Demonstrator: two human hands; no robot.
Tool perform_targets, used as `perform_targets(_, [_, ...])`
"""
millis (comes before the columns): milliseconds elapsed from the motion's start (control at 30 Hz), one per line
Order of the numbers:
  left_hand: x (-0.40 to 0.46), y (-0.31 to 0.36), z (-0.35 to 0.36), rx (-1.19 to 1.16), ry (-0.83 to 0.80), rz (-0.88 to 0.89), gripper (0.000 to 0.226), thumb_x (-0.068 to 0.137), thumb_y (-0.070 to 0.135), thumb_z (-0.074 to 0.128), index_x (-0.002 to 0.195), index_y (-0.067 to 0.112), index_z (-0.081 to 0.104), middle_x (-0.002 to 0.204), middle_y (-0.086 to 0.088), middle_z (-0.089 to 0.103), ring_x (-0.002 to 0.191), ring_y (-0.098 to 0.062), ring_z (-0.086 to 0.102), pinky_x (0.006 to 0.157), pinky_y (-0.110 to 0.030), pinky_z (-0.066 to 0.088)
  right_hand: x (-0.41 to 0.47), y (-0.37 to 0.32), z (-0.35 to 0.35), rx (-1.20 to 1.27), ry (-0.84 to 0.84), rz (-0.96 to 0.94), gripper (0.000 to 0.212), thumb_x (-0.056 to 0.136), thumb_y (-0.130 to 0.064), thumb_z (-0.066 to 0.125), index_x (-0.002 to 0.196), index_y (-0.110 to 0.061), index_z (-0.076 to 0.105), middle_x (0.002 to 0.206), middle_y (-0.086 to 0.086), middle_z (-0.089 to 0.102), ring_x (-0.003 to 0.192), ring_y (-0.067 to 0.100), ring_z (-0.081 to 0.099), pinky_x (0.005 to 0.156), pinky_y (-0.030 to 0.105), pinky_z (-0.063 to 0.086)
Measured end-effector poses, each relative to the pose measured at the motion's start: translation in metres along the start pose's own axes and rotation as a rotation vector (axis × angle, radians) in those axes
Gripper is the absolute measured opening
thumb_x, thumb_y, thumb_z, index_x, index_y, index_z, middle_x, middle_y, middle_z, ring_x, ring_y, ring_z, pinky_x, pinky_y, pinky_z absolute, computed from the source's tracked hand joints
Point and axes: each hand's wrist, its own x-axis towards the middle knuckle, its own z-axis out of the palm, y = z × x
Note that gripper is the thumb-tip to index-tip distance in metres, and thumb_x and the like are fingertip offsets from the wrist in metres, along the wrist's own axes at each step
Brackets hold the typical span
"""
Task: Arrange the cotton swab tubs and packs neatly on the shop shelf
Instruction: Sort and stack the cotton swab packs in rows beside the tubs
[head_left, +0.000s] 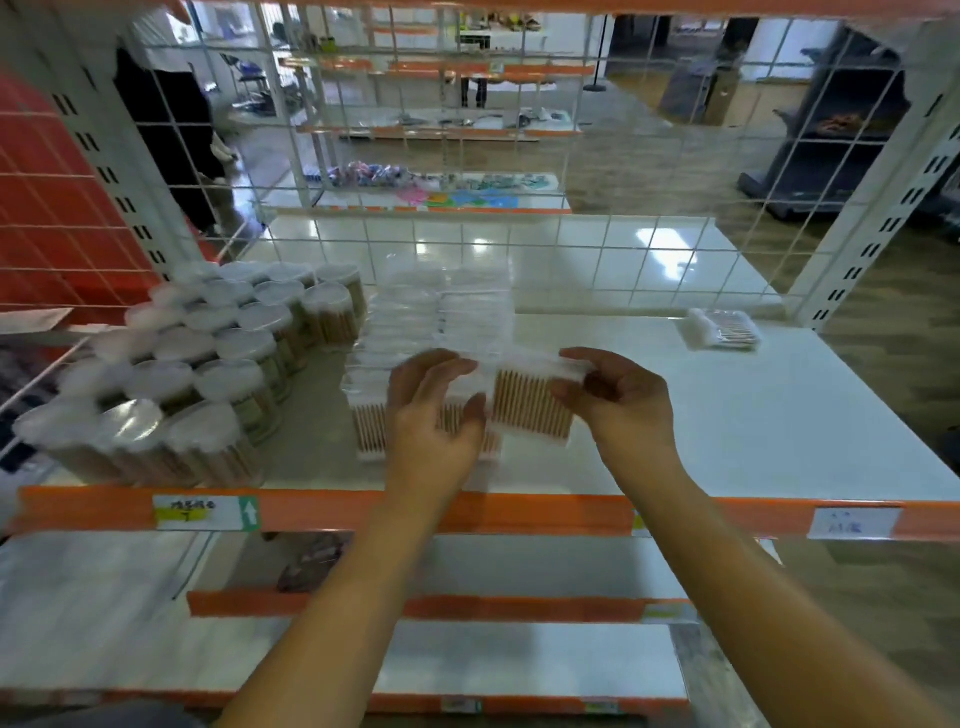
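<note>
A person stands at a white shop shelf (753, 415) with an orange front rail (519, 512), seen from a camera on their head looking down at both bare hands.

The right hand (618, 400) grips a clear pack of cotton swabs (530, 410) by its right end, fingers curled over the top edge and thumb underneath. The pack is held upright just above the shelf, its wooden sticks running vertically. The left hand (436, 410) is at the pack's left end, thumb against its front face and fingers curled loosely over the top; it is hard to tell whether these fingers grip this pack or rest on the packs behind it.

Directly behind and to the left of the held pack stands a row of packs (415, 332), lined up one behind another toward the wire mesh back (467, 249) of the shelf. Motion blur softens their outlines.

On the left part of the shelf, round tubs of swabs (208, 364) with clear lids stand close together in several rows, reaching from the front rail to the back.

One loose pack (724, 328) lies flat near the back right corner, well apart from the rest.

A price label (208, 513) with a green arrow is fixed to the rail below the tubs, and a pale label (852, 522) sits on the rail at the right.
</note>
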Motion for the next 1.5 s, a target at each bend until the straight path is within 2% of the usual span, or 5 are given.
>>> perform_targets(200, [0.005,-0.042,-0.036,0.269,-0.155,-0.013,0.049,0.077,0.037,0.054,0.125,0.036,0.042,0.134,0.001,0.043,0.13,-0.018,0.028,0.11,-0.041,0.025,-0.006,0.021,0.034,-0.17,-0.09,-0.004,0.026,0.077,-0.012,0.072,0.092,-0.033,0.065,0.093,-0.006,0.058,0.078,-0.002,0.053,0.068,0.003,0.041])
perform_targets(600, [0.001,-0.061,-0.055,0.242,-0.457,-0.35,0.091,0.078,0.029,0.073,0.13,0.051,0.001,0.156,0.006,-0.006,0.143,-0.016,-0.008,0.115,-0.036,0.007,-0.005,0.061,0.047,-0.54,0.001,-0.424,0.024,0.072,-0.028,0.067,0.094,-0.02,0.073,0.106,0.004,0.053,0.098,0.014,0.04,0.081,0.022,0.041])
perform_targets(800, [0.001,-0.063,-0.058,0.253,-0.458,-0.26,0.084,0.08,0.019,0.071,0.137,0.045,0.015,0.156,0.008,-0.004,0.134,0.0,-0.001,0.104,-0.019,0.012,-0.008,0.054,0.051,-0.826,-0.185,-0.539,0.06,0.074,-0.038,0.061,0.128,-0.039,0.034,0.143,-0.006,0.017,0.133,0.023,0.01,0.105,0.041,0.012])
perform_targets(933, [0.003,-0.06,-0.058,0.263,-0.47,-0.273,0.076,0.081,0.019,0.07,0.141,0.037,0.028,0.156,0.008,0.0,0.127,0.003,0.004,0.101,-0.018,0.015,-0.002,0.052,0.057,-0.892,-0.256,-0.498,0.057,0.074,-0.043,0.056,0.126,-0.035,0.035,0.138,0.008,0.041,0.128,0.023,0.019,0.101,0.048,0.029])
perform_targets(1500, [0.025,-0.039,-0.05,0.386,-0.277,0.001,0.065,0.078,0.042,0.038,0.141,0.029,0.026,0.152,-0.001,0.022,0.14,-0.015,0.007,0.114,-0.051,0.011,0.0,0.033,0.057,-1.046,-0.397,-0.457,0.064,0.085,-0.037,0.053,0.142,-0.024,0.029,0.15,0.006,0.018,0.139,0.025,0.004,0.112,0.042,0.005])
